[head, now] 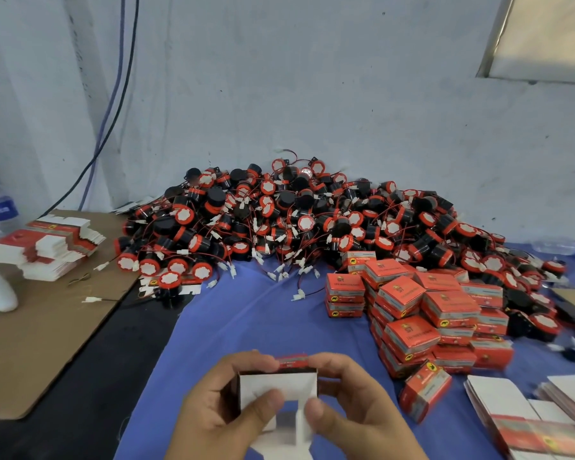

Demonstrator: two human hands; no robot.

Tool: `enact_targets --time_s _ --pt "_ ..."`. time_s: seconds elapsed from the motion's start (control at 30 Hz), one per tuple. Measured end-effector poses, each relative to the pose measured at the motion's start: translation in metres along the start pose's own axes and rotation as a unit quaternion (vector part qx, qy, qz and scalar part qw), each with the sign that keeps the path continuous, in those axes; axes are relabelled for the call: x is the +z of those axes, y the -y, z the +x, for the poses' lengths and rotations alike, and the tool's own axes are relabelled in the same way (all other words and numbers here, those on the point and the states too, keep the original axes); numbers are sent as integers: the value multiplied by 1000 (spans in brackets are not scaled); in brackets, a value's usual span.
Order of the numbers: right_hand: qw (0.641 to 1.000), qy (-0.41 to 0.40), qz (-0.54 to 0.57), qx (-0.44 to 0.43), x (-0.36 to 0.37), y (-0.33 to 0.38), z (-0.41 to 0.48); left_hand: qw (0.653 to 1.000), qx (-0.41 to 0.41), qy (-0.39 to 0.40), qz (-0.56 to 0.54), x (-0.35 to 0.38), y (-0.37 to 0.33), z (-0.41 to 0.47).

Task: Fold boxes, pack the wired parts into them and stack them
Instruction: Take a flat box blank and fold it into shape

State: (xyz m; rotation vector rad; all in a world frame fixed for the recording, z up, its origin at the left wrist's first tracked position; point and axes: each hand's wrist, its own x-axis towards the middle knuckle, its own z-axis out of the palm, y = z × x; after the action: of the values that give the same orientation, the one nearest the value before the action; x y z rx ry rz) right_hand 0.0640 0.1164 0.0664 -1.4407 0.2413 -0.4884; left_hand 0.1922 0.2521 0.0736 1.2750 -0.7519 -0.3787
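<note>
A left hand [218, 405] and right hand [354, 405] clasp a half-folded box [277, 385] over the front of the blue cloth [246, 320], thumbs on its open flaps; closed boxes [429, 310] pile up at right, but the heap of parts [312, 214] and the blanks [57, 250] suggest most packing remains.

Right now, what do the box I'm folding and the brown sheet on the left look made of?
The box looks like thin paperboard: plain white inside, printed red outside, flaps bending at creases. The brown sheet looks like matte cardboard, lying flat with cut edges.
</note>
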Motion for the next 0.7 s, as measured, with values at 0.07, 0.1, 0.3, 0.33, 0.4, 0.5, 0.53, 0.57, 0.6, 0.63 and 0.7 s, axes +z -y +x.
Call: enact_targets --time_s 0.07,0.1,0.3,0.33,0.4,0.5,0.53,0.57,0.6,0.63,0.7 --pt "995 -63 -63 -53 3 -8 2 998 40 24 47 0 0 1" --pt "991 -84 -72 -72 7 -9 3 997 46 19 60 2 -1 1" --pt "956 -82 -220 -176 15 -10 -3 996 -1 -86 -30 7 2 2" --pt "955 -48 -237 -171 12 -8 -4 995 -15 -95 -31 5 3 3" --pt "954 8 -258 -154 6 -5 -5 993 -23 -107 -36 3 2 4" --pt "943 -46 -259 -203 10 -4 -5 994 -26 -96 -43 10 -4 -1" --pt "941 -91 -241 -220 14 -6 -4 995 -18 -88 -47 14 -5 -4" --pt "943 -134 -213 -217 19 -7 -4 996 -6 -77 -51 19 -7 -8" --pt "949 -173 -174 -200 23 -8 -3 997 7 -63 -54 23 -11 -11" --pt "952 -203 -143 -178 27 -8 -3 997 20 -54 -56 26 -13 -14" --pt "954 -222 -118 -161 29 -9 -3 997 43 -41 -57 31 -15 -18"
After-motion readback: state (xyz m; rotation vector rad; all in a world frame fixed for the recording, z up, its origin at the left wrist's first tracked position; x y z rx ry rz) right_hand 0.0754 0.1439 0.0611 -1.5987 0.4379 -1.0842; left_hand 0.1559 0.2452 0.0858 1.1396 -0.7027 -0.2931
